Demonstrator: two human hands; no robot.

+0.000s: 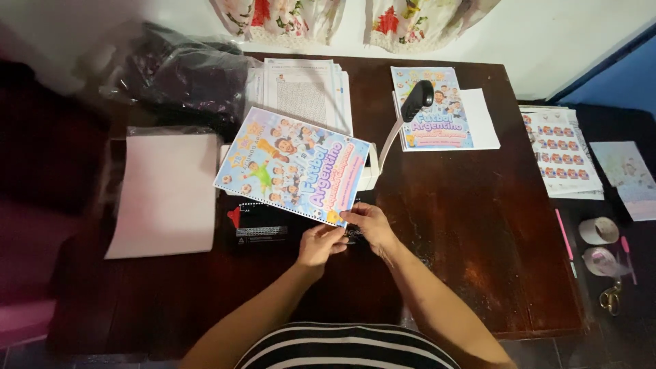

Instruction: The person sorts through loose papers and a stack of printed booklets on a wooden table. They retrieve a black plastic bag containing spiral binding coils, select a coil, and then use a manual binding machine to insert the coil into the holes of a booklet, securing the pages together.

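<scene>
Colourful cartoon-cover paper booklet (292, 164) lying tilted over black binding machine (263, 229) on dark brown wooden table (471, 225). Left hand (320, 244) and right hand (369, 225) both pinching booklet's near corner by punched edge. Probably light, thin, bendy; best held by edges. Clear plastic bag of pink sheets (166, 191) at left.

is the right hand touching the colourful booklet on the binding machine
Touching. The head view shows the right hand with its fingertips on the lower corner of the colourful booklet, at its punched edge; the left hand meets the same corner from below.
</scene>
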